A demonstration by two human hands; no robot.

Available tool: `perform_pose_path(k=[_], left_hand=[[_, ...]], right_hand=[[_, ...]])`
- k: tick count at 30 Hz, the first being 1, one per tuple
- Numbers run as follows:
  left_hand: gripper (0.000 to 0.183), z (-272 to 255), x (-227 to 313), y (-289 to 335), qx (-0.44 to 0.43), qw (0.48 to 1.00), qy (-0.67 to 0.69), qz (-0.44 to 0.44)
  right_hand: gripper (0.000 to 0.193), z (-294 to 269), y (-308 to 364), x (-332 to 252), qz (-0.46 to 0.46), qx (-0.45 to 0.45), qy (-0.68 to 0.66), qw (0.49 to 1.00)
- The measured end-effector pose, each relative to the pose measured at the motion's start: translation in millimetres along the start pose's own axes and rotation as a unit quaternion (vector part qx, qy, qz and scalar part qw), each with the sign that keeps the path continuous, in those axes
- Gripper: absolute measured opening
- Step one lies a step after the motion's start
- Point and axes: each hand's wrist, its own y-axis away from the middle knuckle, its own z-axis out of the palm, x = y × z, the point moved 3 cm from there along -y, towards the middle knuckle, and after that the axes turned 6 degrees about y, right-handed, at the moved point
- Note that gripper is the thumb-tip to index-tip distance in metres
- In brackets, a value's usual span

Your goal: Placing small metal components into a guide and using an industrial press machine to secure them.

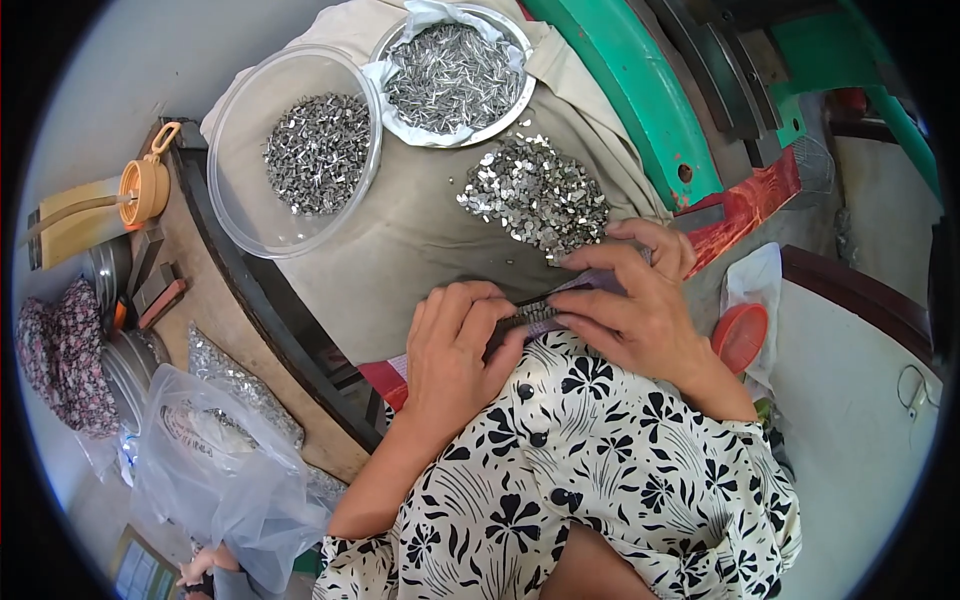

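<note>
Near my lap, my left hand [455,340] pinches one end of a short, dark row of small metal pieces [532,314] stacked side by side. My right hand [630,290] closes on the other end, its upper fingers reaching to the edge of a loose pile of small shiny metal chips [540,195] on a grey-brown cloth [410,275]. Behind the pile, a round metal bowl [522,95] lined with white plastic holds thin silvery pins. A clear plastic tub [240,190] to its left contains small blocky metal pieces.
A green machine frame [640,90] stands at the far right. On the left are a wooden bench edge [225,300], an orange round holder [145,190] and a clear plastic bag [215,470]. Another person's hand [205,565] shows at lower left. A red round lid [740,338] lies right.
</note>
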Motion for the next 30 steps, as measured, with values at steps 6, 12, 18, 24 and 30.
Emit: perform_pose_path(k=[6, 12, 18, 24, 30], left_hand=[[0.031, 1.8, 0.1, 4.1, -0.024, 0.999, -0.042, 0.013], [0.032, -9.9, -2.8, 15.6, -0.006, 0.998, -0.055, 0.003], [0.031, -8.7, -0.9, 13.9, -0.006, 0.999, -0.044, 0.010], [0.028, -3.8, 0.4, 9.0, 0.013, 0.999, -0.027, 0.011], [0.020, -8.9, -1.7, -6.9, 0.008, 0.999, -0.036, 0.023]], right_hand=[[0.021, 7.2, -3.2, -10.8, -0.052, 0.003, 0.052, 0.997], [0.020, 9.7, -29.5, 1.3, -0.026, 0.048, 0.012, 0.998], [0.012, 27.5, -55.1, -2.9, -0.043, 0.047, -0.006, 0.998], [0.015, 24.6, -51.7, -2.5, -0.033, 0.050, 0.002, 0.998], [0.016, 27.2, -50.9, 0.4, -0.018, 0.047, -0.011, 0.999]])
